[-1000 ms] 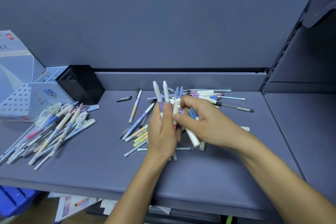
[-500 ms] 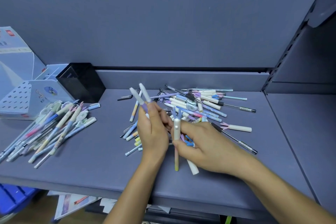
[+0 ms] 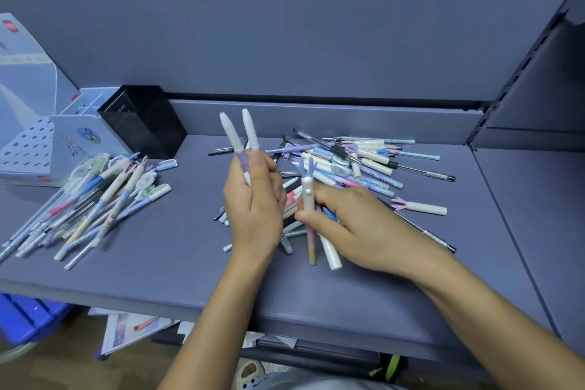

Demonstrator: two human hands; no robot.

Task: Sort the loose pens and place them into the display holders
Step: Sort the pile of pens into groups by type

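Pens (image 3: 364, 165) lie heaped on the shelf (image 3: 316, 294), light, stiff, likely slick: left hand (image 3: 253, 209) grips two white-capped pens (image 3: 232, 133) upright, right hand (image 3: 357, 231) pinches an eared pen (image 3: 307, 196) mid-barrel, the safest hold.

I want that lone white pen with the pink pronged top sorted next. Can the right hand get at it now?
Likely yes: the white pen lies bare on the shelf close beside the right hand, with nothing over it. But that hand grips other pens, so free fingers are scarce.
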